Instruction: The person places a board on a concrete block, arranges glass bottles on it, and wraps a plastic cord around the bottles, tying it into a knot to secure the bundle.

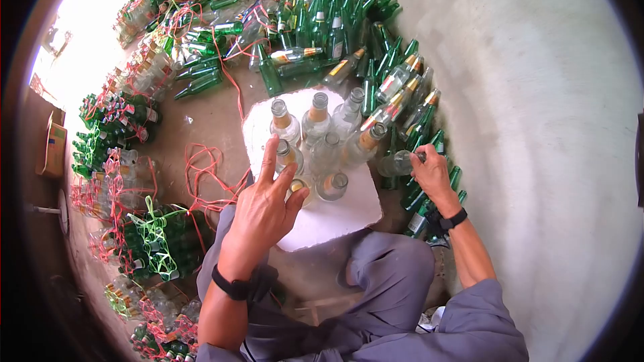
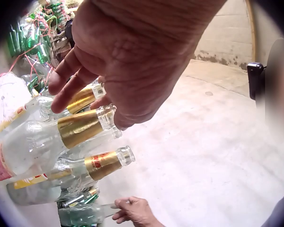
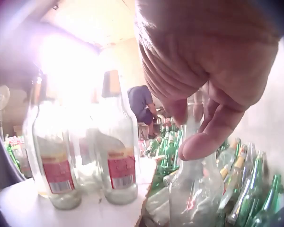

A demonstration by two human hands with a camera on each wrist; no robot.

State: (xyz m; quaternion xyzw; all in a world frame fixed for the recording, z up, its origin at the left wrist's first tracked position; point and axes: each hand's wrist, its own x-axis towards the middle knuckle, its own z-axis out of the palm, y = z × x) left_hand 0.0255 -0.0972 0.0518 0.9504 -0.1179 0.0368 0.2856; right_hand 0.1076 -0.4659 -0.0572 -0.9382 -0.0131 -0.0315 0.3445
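My right hand (image 1: 435, 175) pinches the neck of a clear glass bottle (image 1: 396, 163), off the right side of the white board (image 1: 359, 214). In the right wrist view this bottle (image 3: 195, 201) hangs neck up, thumb and fingers around its neck. Several clear bottles stand close together on the board, some with gold neck foil and red labels. Over the near left of this group is my left hand (image 1: 261, 214), fingers spread, beside a foil-necked bottle (image 1: 288, 153). From the left wrist view, its fingertips are right at a gold-foiled neck (image 2: 80, 128).
Loose green bottles (image 1: 329, 27) crowd the back and the foot of the pale wall (image 1: 523, 127). On the left are bundles of bottles (image 1: 161, 241) tied with red and green string. Loose red string (image 1: 201, 167) lies on the floor. Another person (image 3: 141, 104) bends over in the background.
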